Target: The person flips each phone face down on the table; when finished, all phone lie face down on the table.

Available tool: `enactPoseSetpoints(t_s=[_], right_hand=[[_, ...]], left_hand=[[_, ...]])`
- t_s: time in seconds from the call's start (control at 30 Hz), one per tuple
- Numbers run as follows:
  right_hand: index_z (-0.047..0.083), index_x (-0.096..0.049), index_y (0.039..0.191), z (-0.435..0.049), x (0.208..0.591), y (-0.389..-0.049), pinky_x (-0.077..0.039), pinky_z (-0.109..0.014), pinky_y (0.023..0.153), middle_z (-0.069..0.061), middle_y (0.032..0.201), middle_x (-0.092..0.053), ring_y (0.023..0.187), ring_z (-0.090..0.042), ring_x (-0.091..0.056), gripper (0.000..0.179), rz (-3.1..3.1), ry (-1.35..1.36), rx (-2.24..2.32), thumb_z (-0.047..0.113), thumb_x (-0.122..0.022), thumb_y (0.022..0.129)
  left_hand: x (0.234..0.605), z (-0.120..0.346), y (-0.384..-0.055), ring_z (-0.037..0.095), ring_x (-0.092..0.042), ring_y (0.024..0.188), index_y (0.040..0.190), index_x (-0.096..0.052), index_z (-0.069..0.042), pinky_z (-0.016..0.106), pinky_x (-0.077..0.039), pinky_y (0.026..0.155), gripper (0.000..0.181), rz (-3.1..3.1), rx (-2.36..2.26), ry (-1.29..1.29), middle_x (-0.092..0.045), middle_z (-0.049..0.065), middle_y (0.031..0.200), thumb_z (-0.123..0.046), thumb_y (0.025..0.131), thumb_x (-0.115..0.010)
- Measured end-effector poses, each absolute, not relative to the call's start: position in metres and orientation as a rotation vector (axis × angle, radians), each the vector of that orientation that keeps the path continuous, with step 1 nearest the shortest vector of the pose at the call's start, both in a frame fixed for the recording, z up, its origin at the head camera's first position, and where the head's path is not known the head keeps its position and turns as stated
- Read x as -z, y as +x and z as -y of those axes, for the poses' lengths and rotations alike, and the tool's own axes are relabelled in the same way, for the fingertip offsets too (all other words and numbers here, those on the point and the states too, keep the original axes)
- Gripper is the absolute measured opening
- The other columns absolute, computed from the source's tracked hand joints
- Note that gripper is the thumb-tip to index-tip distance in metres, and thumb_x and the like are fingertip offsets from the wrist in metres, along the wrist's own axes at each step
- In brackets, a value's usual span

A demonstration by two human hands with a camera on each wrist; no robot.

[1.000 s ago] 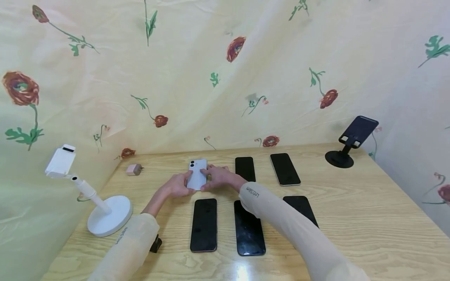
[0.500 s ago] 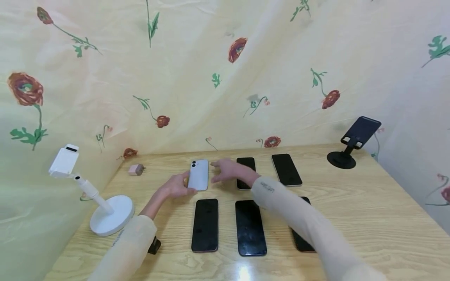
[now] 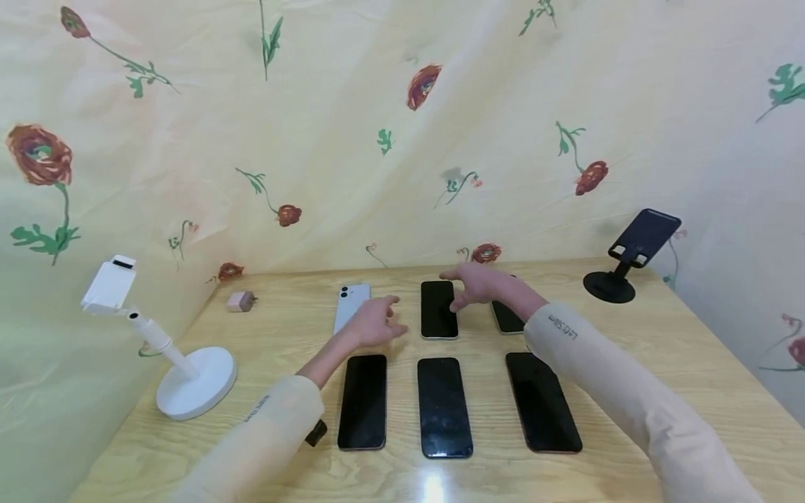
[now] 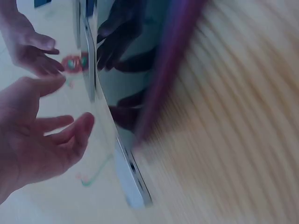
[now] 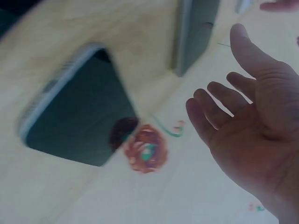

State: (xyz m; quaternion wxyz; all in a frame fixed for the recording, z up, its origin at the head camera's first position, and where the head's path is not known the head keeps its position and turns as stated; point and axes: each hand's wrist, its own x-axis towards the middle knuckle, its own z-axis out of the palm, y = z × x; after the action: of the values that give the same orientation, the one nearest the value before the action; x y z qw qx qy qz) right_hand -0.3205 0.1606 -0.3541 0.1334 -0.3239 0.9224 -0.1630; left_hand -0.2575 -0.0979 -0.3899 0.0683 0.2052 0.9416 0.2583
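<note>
My left hand (image 3: pixel 374 323) hovers with loosely spread fingers between a pale lavender phone (image 3: pixel 349 304), lying back up, and a black-screened phone (image 3: pixel 438 311) in the middle of the back row. It partly covers the lavender phone. Over the right side of that middle phone is my right hand (image 3: pixel 481 283), thumb and forefinger apart. It hides part of the back right phone (image 3: pixel 508 319). In the right wrist view the right hand (image 5: pixel 261 116) has nothing in its bent, parted fingers. The left hand (image 4: pixel 42 135) likewise holds nothing in the left wrist view.
In front lie three more dark phones: left (image 3: pixel 363 402), middle (image 3: pixel 444 409) and right (image 3: pixel 544 402). A white stand (image 3: pixel 196 381) and a pink charger plug (image 3: pixel 240 302) are at left, a black stand (image 3: pixel 610 283) at back right. A small black object (image 3: pixel 316 433) sits by the left sleeve.
Both hands first held the lavender phone's sides. The right hand let go and moved right, over the middle phone; then the left hand let go and moved right too. The phone stays put.
</note>
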Motion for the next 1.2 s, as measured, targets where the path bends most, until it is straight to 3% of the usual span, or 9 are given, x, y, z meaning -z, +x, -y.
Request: enactPoseSetpoints(t_s=[0.07,0.13,0.47,0.87,1.2], right_hand=[[-0.01,-0.04,0.147,-0.165,0.36,-0.32,-0.045,-0.048,0.099,-0.028,0.147,-0.044,0.121,-0.04,-0.054,0.077,-2.664,-0.916,0.447,0.016,-0.08,0.087],[-0.01,-0.038,0.148,-0.167,0.365,-0.318,-0.04,-0.051,0.104,-0.028,0.148,-0.042,0.133,-0.042,-0.042,0.081,-2.66,-0.897,0.442,0.016,-0.082,0.085],[-0.004,-0.027,0.155,-0.169,0.383,-0.318,-0.033,-0.052,0.109,-0.026,0.155,-0.034,0.138,-0.041,-0.036,0.096,-2.632,-0.79,0.465,0.019,-0.085,0.082],[0.001,-0.027,0.157,-0.169,0.389,-0.318,-0.033,-0.053,0.109,-0.025,0.155,-0.034,0.138,-0.041,-0.036,0.101,-2.633,-0.773,0.424,0.022,-0.087,0.079],[0.003,-0.029,0.157,-0.17,0.396,-0.321,-0.036,-0.051,0.108,-0.024,0.155,-0.035,0.136,-0.04,-0.04,0.097,-2.626,-0.76,0.399,0.023,-0.086,0.081]], left_hand=[[0.391,0.087,-0.259,0.038,-0.05,0.128,0.15,-0.037,0.006,0.048,-0.042,0.102,0.074,-2.768,-0.761,0.678,-0.054,0.025,0.137,-0.029,0.094,-0.071],[0.394,0.08,-0.262,0.04,-0.04,0.136,0.153,-0.032,0.005,0.049,-0.037,0.107,0.081,-2.736,-0.737,0.723,-0.047,0.026,0.144,-0.032,0.092,-0.073],[0.408,0.061,-0.274,0.044,-0.026,0.142,0.158,-0.022,-0.002,0.051,-0.032,0.11,0.103,-2.767,-0.685,0.73,-0.029,0.024,0.157,-0.041,0.084,-0.081],[0.414,0.044,-0.278,0.049,-0.025,0.14,0.158,-0.026,-0.004,0.053,-0.035,0.108,0.097,-2.793,-0.66,0.735,-0.021,0.023,0.16,-0.037,0.085,-0.081],[0.417,0.041,-0.282,0.042,-0.021,0.145,0.153,-0.037,-0.001,0.053,-0.022,0.115,0.085,-2.769,-0.585,0.794,-0.022,0.022,0.161,-0.037,0.088,-0.078]])
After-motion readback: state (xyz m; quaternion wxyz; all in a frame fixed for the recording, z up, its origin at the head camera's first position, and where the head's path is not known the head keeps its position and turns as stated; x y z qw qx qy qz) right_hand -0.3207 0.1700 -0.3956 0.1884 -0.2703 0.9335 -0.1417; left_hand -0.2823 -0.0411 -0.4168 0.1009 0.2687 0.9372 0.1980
